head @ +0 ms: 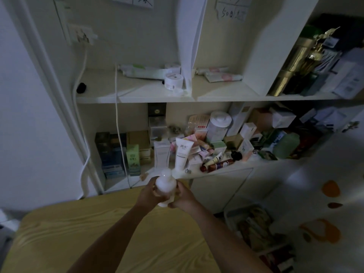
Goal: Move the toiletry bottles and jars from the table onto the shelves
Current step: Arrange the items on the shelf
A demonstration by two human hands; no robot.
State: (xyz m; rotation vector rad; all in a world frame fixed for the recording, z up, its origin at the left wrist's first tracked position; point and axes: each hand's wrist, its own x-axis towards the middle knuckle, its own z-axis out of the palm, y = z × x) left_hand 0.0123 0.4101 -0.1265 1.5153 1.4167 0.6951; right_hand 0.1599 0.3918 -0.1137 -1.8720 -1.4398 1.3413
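Two hands hold one white bottle point(165, 186) up in the air. The left hand point(148, 193) curls round its left side. The right hand point(182, 197) curls round its lower right side. The bottle stands almost upright with its cap on top. It is over the far edge of the yellow desk point(88, 233), just in front of the lower shelf point(236, 168).

That lower shelf is packed. Boxes point(112, 152) fill its left end, and a white tube point(181, 154) stands just behind the bottle. Small tubes and packs are piled right up to the front edge. A little bare floor of the shelf shows low down at the left, in front of the boxes.

The upper shelf point(137, 99) has more room. A white jar point(173, 81) sits near the upright wall in the middle, with long tubes point(141, 72) lying behind it. Wide bare board shows from the jar to the left wall and up to the front edge. A small black thing point(81, 88) sits at the far left. A white cable point(117, 125) hangs down over that front edge and runs past the boxes below.
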